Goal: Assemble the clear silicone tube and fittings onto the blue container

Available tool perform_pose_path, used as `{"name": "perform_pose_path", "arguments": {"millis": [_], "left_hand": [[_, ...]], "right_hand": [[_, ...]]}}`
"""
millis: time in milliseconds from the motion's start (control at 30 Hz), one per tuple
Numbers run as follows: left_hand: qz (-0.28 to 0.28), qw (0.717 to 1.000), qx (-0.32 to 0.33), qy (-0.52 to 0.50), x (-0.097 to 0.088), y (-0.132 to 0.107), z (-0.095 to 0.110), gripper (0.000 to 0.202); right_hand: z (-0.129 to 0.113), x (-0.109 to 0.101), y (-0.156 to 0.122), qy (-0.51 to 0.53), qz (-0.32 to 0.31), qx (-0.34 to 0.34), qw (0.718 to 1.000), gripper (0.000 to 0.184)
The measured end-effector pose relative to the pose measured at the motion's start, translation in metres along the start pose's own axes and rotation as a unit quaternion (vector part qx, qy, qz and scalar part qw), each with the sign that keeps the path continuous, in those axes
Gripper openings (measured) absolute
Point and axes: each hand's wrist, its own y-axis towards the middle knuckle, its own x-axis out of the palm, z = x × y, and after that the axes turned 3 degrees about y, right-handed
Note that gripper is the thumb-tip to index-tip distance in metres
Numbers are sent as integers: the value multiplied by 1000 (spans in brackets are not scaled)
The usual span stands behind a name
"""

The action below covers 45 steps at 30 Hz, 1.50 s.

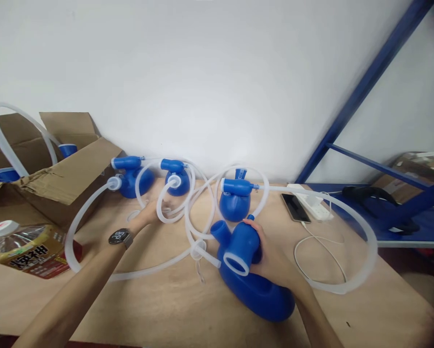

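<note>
My right hand (269,253) is wrapped round the wide neck of a blue plastic bottle (255,287) that lies tilted on the wooden table (166,309), its white-rimmed mouth facing me. My left hand (155,211), with a dark watch (120,237) on the wrist, reaches forward into a tangle of clear white hoses (182,208); its fingers close on a hose loop. Behind stand three more blue bottles with hoses attached: one at the left (135,179), one in the middle (176,180) and one at the right (234,200).
An open cardboard box (60,174) with more blue parts and a hose sits at the left. A plastic drink bottle (28,249) lies at the near left. A phone (295,207), a white power strip (313,200) and cable lie at the right, by a blue metal frame (365,82).
</note>
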Motion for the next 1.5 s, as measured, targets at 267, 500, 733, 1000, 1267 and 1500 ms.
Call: {"name": "perform_pose_path", "arguments": {"millis": [267, 500, 733, 1000, 1267, 1500], "left_hand": [[95, 946, -212, -227, -9, -87, 25, 72], [-7, 813, -291, -505, 11, -190, 101, 76], [-16, 840, -157, -519, 13, -156, 157, 66], [-82, 961, 56, -257, 10, -140, 172, 49], [-81, 972, 95, -197, -2, -135, 183, 34], [-65, 960, 214, -169, -12, -121, 177, 18]], "right_hand": [[4, -3, -3, -15, -20, -73, 997, 104], [2, -10, 11, -30, -125, -91, 987, 110], [1, 1, 24, -8, -170, -82, 982, 117], [3, 4, 22, 6, -178, -87, 980, 118], [3, 5, 23, 32, -184, -69, 980, 121], [-19, -1, 20, 13, -194, -42, 980, 125]]}}
